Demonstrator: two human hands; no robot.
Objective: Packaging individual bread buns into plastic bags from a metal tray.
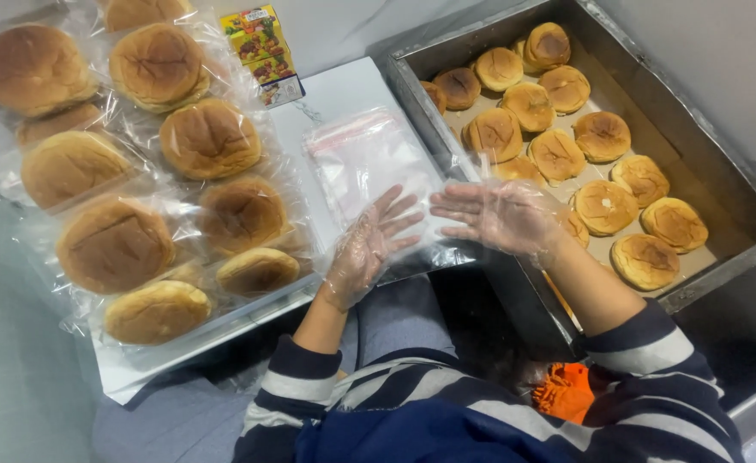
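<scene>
My left hand (371,243) and my right hand (498,214) both wear thin clear plastic gloves. They hover side by side, fingers spread, over a stack of empty clear bags (363,159) with a pink strip along the top. Neither hand holds anything. To the left, several round brown buns sealed in clear bags (211,137) lie in rows on a white board (129,377). To the right, a metal tray (721,266) lined with brown paper holds several unwrapped buns (605,206).
A small colourful carton (261,53) stands at the far edge of the white board. An orange object (564,390) lies near my lap, below the tray. My sleeves are navy with white stripes. Grey floor lies to the left.
</scene>
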